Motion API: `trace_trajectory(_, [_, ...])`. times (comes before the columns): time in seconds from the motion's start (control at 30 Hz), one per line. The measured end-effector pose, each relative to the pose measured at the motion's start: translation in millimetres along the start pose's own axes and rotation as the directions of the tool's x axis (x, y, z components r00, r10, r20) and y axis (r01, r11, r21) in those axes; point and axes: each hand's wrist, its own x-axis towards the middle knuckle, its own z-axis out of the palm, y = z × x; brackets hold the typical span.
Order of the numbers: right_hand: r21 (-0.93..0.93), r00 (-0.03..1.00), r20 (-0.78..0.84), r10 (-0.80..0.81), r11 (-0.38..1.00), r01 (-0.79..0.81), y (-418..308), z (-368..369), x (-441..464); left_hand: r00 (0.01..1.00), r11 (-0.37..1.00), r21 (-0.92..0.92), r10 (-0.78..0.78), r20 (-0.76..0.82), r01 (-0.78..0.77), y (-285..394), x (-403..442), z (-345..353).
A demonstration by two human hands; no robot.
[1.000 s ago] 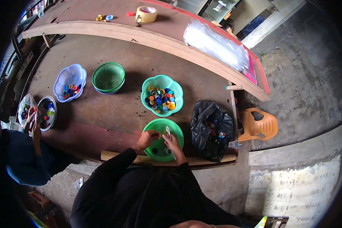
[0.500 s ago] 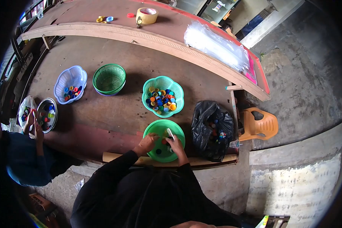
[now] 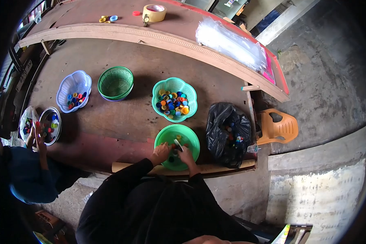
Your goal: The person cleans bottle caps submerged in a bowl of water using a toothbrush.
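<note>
Over a green plastic basin (image 3: 192,138) that holds several bottle caps, both hands work close together. My right hand (image 3: 186,156) is closed around a slim white tool (image 3: 177,144) whose kind is unclear; its end points up and away from me. At the basin's left rim, my left hand (image 3: 162,153) has its fingers pinched together, and whatever they hold is too small to make out. Just beyond stands a turquoise basket (image 3: 160,86) with many coloured bottle caps (image 3: 173,105). To the right sits a black plastic bag (image 3: 217,134) with more caps inside.
A co-worker's hands (image 3: 38,138) are at a metal bowl (image 3: 57,134) and a clear bag (image 3: 25,122) on the left. A lilac basket (image 3: 63,87) and green baskets (image 3: 117,81) stand further back. A raised shelf (image 3: 110,28) carries tape (image 3: 155,15) and plastic sleeves (image 3: 232,44). An orange chair (image 3: 282,128) is at right.
My left hand has lowered slightly and moved toward the basin's left rim. The white tool in my right hand has shifted a little left. The whole view has tilted slightly.
</note>
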Motion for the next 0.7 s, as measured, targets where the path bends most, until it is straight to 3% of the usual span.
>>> trace_trajectory(0.03, [0.127,0.999,0.024,0.03,0.991,-0.033,-1,-2,0,1.0,1.0,0.001,0.003,0.002,-0.003,1,0,0])
trace_trajectory(0.1, [0.179,1.0,-0.016,0.016,0.984,-0.013,-2,-4,-1,0.984,0.99,-0.142,-0.041,-0.173,0.016,4,-1,-3])
trace_trajectory(0.27, [0.201,0.998,-0.039,0.046,0.979,-0.038,5,-7,2,0.979,0.988,-0.156,-0.038,-0.201,0.006,7,7,-14])
trace_trajectory(0.37, [0.267,0.987,-0.031,0.158,0.953,-0.144,5,-7,-2,0.99,0.99,-0.144,-0.006,-0.143,-0.015,3,18,-12])
trace_trajectory(0.43, [0.073,0.957,-0.288,-0.04,0.995,0.064,11,-1,-1,0.995,0.991,-0.128,0.02,-0.095,-0.032,2,23,-5])
trace_trajectory(0.47, [0.072,0.955,-0.292,-0.039,0.995,0.063,13,1,2,0.997,0.994,-0.111,0.007,-0.08,-0.016,1,25,-2])
trace_trajectory(0.53, [-0.142,0.912,-0.384,-0.142,0.985,0.094,17,7,5,0.998,0.995,-0.095,-0.004,-0.062,-0.002,2,24,-3])
trace_trajectory(0.67, [-0.125,0.905,-0.39,-0.17,0.984,0.131,14,14,2,0.999,0.988,-0.156,-0.009,-0.043,0.003,3,21,-7])
trace_trajectory(0.7, [-0.093,0.941,-0.315,-0.125,0.991,0.1,11,11,1,0.999,0.982,-0.187,-0.015,-0.051,0.005,2,19,-6])
